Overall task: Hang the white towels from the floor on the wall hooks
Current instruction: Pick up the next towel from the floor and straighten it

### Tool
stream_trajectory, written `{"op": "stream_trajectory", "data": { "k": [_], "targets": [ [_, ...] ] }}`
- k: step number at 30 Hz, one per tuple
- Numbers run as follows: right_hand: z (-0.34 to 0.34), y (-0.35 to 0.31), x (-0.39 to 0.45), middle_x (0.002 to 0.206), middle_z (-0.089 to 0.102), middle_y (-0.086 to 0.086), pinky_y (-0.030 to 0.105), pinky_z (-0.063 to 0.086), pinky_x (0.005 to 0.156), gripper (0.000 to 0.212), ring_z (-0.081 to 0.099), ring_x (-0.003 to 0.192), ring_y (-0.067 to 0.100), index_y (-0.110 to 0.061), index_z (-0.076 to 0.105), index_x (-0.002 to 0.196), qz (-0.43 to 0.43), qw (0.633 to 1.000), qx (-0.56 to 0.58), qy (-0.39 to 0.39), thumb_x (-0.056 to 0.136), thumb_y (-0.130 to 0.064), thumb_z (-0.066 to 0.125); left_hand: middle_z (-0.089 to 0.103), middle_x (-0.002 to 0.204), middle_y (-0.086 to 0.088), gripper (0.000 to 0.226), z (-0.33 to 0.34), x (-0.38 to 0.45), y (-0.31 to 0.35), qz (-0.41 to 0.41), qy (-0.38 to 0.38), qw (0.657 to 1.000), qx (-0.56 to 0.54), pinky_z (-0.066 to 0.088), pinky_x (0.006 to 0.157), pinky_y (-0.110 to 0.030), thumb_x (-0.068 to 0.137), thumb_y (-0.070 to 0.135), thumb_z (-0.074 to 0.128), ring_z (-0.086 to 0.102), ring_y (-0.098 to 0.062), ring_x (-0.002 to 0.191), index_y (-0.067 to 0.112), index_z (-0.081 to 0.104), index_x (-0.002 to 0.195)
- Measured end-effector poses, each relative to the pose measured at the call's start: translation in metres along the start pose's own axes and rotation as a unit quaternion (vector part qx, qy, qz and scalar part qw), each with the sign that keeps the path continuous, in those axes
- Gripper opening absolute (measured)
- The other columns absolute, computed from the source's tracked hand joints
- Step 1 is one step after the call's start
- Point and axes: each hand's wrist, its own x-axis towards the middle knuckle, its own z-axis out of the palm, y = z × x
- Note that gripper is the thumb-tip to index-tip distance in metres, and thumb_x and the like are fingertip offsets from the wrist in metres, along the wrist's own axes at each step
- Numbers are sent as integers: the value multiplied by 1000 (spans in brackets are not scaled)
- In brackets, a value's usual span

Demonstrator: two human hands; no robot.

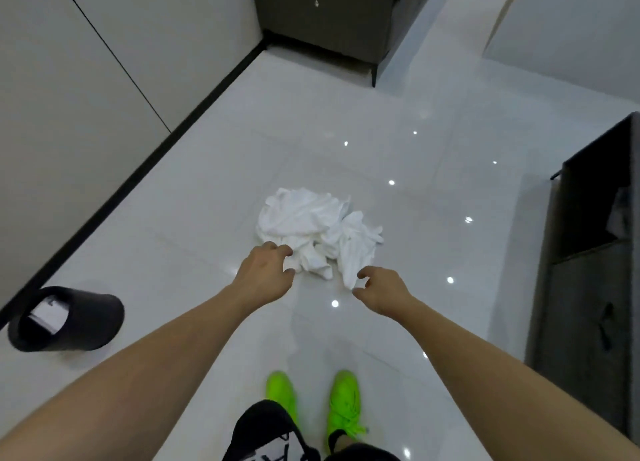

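- Setting: an indoor room of a home or hotel-style dwelling, seen from above by a standing person.
- Floor (398, 121): large glossy white tiles mirroring small ceiling lights.
- Wall (86, 79): pale panels with a dark joint line, edged by a black skirting strip (145, 155).
- Furniture: a grey upholstered piece (329, 13) on a slim leg at the far side; a dark cabinet (588, 270) at right.
- Black wastebasket (69, 318) tipped on its side beside the wall.

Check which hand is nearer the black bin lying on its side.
Left. The left hand reaches over the white towels, bin on its side; right hand is farther across.
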Motion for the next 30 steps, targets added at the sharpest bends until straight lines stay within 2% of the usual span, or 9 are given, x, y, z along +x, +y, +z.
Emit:
{"op": "stream_trajectory", "data": {
  "k": [4, 10, 14, 18, 21, 23, 25, 28, 30],
  "targets": [
    [21, -14, 62, 130, 61, 8, 30, 43, 96, 52, 55, 119, 23, -17, 54, 138, 2, 999, -21, -39, 89, -34, 62, 55, 127, -11, 45, 22, 58, -30, -27, -25, 999, -30, 46, 94, -38, 90, 30, 57, 51, -31, 117, 18, 55, 133],
    [86, -34, 181, 113, 66, 7, 29, 46, 88, 47, 59, 110, 23, -16, 55, 134, 36, 993, -38, -108, 90, -30, 62, 54, 127, -13, 42, 77, 163, -100, -67, -91, 990, -83, 43, 93, -33, 91, 27, 59, 52, -30, 116, 16, 56, 132],
    [138, -47, 279, 111, 67, 8, 30, 46, 86, 49, 59, 110, 25, -15, 53, 136, 46, 984, -64, -160, 90, -28, 60, 54, 127, -14, 42, 125, 234, -156, -106, -131, 981, -100, 41, 92, -32, 91, 27, 59, 53, -30, 116, 16, 57, 131],
    [188, -43, 370, 108, 65, 6, 29, 42, 75, 45, 59, 108, 26, -18, 52, 133, 46, 979, -86, -180, 90, -31, 58, 55, 125, -13, 41, 183, 294, -207, -117, -188, 969, -105, 40, 90, -31, 92, 29, 57, 55, -29, 113, 18, 55, 131],
    [223, -24, 423, 115, 63, 7, 34, 48, 82, 41, 58, 110, 28, -18, 51, 129, 44, 968, -143, -200, 90, -31, 56, 55, 126, -12, 41, 230, 327, -241, -135, -227, 958, -117, 40, 89, -30, 93, 30, 55, 54, -27, 113, 19, 54, 132],
    [247, -8, 448, 116, 59, 10, 37, 47, 83, 38, 57, 110, 31, -15, 50, 126, 17, 951, -210, -228, 91, -28, 54, 55, 125, -11, 40, 259, 342, -256, -147, -242, 951, -126, 40, 90, -29, 93, 30, 55, 54, -26, 113, 18, 55, 132],
    [268, 5, 466, 118, 51, 12, 36, 41, 72, 30, 55, 104, 32, -12, 50, 118, -43, 918, -308, -246, 90, -21, 55, 55, 124, -11, 40, 286, 353, -268, -146, -255, 947, -130, 41, 91, -31, 93, 29, 56, 55, -27, 112, 18, 56, 131],
    [293, 16, 487, 146, 29, 17, 37, 34, 65, 27, 50, 102, 34, -11, 52, 112, -133, 859, -426, -251, 85, -11, 55, 56, 121, -12, 39, 320, 361, -282, -145, -261, 945, -133, 42, 91, -32, 92, 29, 57, 56, -29, 110, 17, 57, 129],
    [304, 19, 505, 159, 9, 17, 37, 40, 68, 32, 50, 106, 34, -12, 52, 118, -141, 837, -464, -253, 86, -12, 54, 56, 120, -11, 39, 337, 363, -290, -154, -259, 944, -137, 41, 88, -30, 92, 29, 56, 56, -29, 109, 18, 57, 129]
  ]
}}
